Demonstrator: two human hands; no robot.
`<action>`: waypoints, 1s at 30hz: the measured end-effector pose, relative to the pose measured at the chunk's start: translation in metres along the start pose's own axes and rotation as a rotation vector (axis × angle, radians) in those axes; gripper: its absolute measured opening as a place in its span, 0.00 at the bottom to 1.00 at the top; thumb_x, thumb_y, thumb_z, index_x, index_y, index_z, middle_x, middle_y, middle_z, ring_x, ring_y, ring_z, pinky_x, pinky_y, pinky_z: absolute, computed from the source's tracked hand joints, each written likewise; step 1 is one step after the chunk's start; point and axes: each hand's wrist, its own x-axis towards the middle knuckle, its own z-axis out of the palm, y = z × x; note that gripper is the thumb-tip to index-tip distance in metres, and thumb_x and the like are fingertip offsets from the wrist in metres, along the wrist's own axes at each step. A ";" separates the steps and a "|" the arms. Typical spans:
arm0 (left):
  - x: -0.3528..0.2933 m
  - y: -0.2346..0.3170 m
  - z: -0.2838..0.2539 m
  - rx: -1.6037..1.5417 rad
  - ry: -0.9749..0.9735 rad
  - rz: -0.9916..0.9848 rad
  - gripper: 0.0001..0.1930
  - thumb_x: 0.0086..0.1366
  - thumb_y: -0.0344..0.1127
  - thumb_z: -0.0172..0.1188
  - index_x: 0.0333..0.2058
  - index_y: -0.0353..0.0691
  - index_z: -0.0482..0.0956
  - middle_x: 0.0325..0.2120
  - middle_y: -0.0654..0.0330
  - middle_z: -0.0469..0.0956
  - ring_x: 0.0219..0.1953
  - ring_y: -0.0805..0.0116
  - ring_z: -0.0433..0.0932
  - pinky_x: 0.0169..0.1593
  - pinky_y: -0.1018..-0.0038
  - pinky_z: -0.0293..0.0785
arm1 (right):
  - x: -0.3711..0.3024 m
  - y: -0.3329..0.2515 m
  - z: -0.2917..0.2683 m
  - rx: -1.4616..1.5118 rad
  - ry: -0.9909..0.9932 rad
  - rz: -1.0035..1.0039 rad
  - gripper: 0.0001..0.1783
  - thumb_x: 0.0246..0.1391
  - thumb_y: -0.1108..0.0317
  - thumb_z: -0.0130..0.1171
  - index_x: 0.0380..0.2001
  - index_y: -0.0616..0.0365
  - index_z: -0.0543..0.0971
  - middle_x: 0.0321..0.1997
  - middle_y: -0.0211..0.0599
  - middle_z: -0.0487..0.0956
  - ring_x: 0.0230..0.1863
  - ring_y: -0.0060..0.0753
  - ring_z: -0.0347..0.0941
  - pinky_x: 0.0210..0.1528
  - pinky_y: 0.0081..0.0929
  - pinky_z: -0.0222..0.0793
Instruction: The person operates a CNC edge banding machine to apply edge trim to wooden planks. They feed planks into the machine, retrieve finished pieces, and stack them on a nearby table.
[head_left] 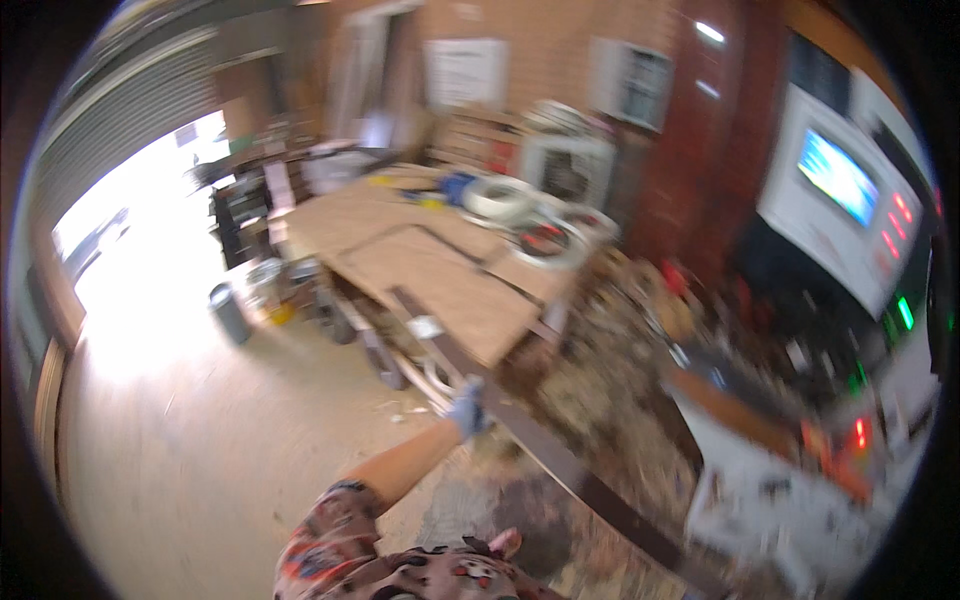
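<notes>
Board [545, 455], long and dark, slants up from lower right; my left grip [467, 408] is gloved and pinches its edge. I cannot see my right grip. Beyond, its far end overlaps the table's [450, 300] edge; leftward, floor [180, 430] stretches wide toward a bright doorway [150, 220].

My gloved left grip [467, 408] held a long dark board [545, 448], slanting down rightward. Beyond it, a worktop [480, 320] carried a white coil [510, 212]. A lit screen [838, 177] glowed at right.
</notes>
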 end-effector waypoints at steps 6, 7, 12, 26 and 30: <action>0.093 -0.010 0.063 0.170 0.072 0.119 0.14 0.62 0.49 0.59 0.43 0.51 0.76 0.27 0.65 0.76 0.23 0.73 0.72 0.23 0.71 0.71 | 0.077 0.085 0.163 -0.070 0.043 0.341 0.34 0.55 0.48 0.52 0.63 0.49 0.60 0.68 0.42 0.58 0.67 0.46 0.54 0.64 0.48 0.57; 0.098 -0.016 0.042 0.158 0.195 0.254 0.20 0.61 0.50 0.61 0.49 0.51 0.73 0.33 0.63 0.77 0.30 0.70 0.74 0.31 0.70 0.74 | 0.089 0.111 0.182 -0.048 -0.012 0.438 0.33 0.56 0.49 0.51 0.62 0.50 0.61 0.67 0.43 0.59 0.66 0.46 0.55 0.63 0.48 0.57; 0.124 -0.013 0.055 0.622 0.153 0.597 0.28 0.63 0.42 0.61 0.59 0.43 0.64 0.50 0.52 0.74 0.54 0.61 0.72 0.56 0.69 0.68 | 0.153 0.178 0.234 0.045 -0.095 0.599 0.28 0.58 0.50 0.47 0.57 0.54 0.66 0.62 0.44 0.65 0.62 0.47 0.61 0.60 0.47 0.61; 0.241 0.062 0.142 1.520 -0.296 1.219 0.30 0.43 0.38 0.72 0.48 0.44 0.75 0.53 0.49 0.69 0.57 0.48 0.66 0.60 0.56 0.62 | 0.298 0.261 0.262 0.248 0.429 0.475 0.10 0.54 0.57 0.54 0.37 0.46 0.72 0.36 0.31 0.75 0.36 0.36 0.71 0.42 0.44 0.73; 0.298 0.059 0.156 1.852 -0.470 1.171 0.35 0.39 0.46 0.74 0.49 0.47 0.75 0.54 0.51 0.69 0.58 0.48 0.64 0.62 0.54 0.58 | 0.299 0.267 0.251 -0.101 0.491 0.319 0.08 0.54 0.61 0.59 0.38 0.42 0.75 0.35 0.24 0.76 0.34 0.27 0.72 0.39 0.29 0.74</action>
